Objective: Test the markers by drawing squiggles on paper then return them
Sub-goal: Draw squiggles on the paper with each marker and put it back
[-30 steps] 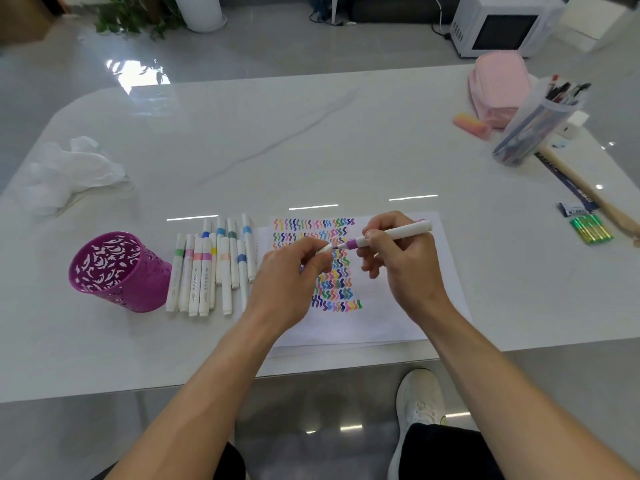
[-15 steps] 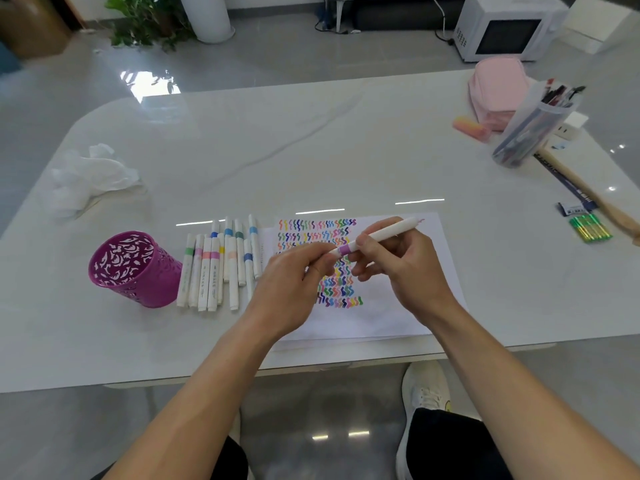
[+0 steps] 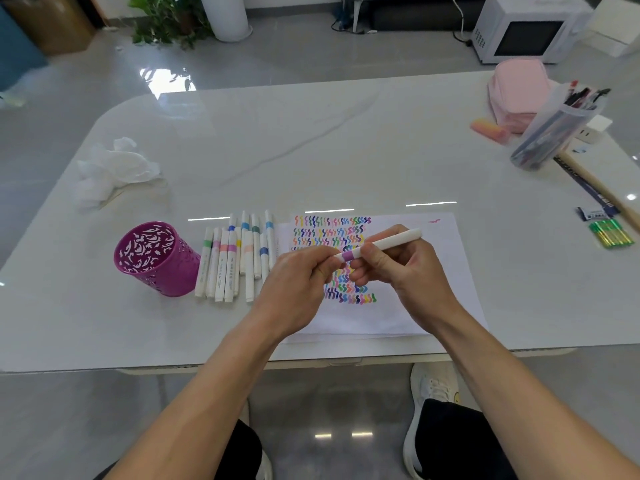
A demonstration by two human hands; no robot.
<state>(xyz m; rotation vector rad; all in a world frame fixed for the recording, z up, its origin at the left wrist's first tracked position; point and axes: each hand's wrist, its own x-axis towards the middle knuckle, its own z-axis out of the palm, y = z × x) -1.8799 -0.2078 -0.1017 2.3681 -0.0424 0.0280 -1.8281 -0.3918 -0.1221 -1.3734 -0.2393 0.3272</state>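
We can read no brand: the small print along the barrels of the white markers (image 3: 235, 261) lying in a row is too fine to make out, and the lettering on the dark strip (image 3: 588, 188) at the far right is blurred. The paper (image 3: 433, 271) carries rows of short squiggles in many colours, plus 1 small pink mark near its far right corner. Above that sheet both hands hold 1 purple-banded marker (image 3: 384, 242), tilted up to the right. The right hand (image 3: 408, 268) curls its thumb and fingers round the white barrel just right of the band, and the left hand (image 3: 294, 285) pinches the left end, which its fingertips hide from us. The row of markers lies between the paper and a purple cut-out pen cup (image 3: 156, 259). All of it rests on a glossy white marble-look table (image 3: 311, 150), with crumpled white plastic (image 3: 110, 168) at the left and a pink pouch (image 3: 519, 88) and a clear pen holder (image 3: 554, 129) at the far right. Beyond, on the grey floor, stand a white microwave (image 3: 523, 27) and a potted plant (image 3: 166, 19).
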